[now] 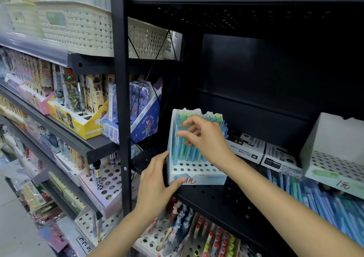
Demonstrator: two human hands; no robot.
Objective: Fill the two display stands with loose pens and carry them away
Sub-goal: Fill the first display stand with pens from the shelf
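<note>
Here, two white display stands were visible on the black perforated shelf [212, 199]. The left stand [197, 175] stood near the shelf's front edge, its perforated base facing the camera and its back panel rising behind. The blue and green pens [188, 152] in it stood nearly upright, long axes vertical and leaning slightly back, filling the rear rows; the front two rows of holes were unfilled. An exact pen count could not be made, because the right hand covered part of them.

The left hand [155, 180] held the stand's lower left corner, thumb across the front label and fingers against the side wall. The right hand [202, 136] rested its curled fingers on the pen tops, pinching at one or more; which pen could not be resolved.

The right stand [332, 158] held no pens and was cut off by the frame edge. Loose blue pens [323, 201] lay in a pile before it, long axes running roughly front to back, partly cropped.
</note>
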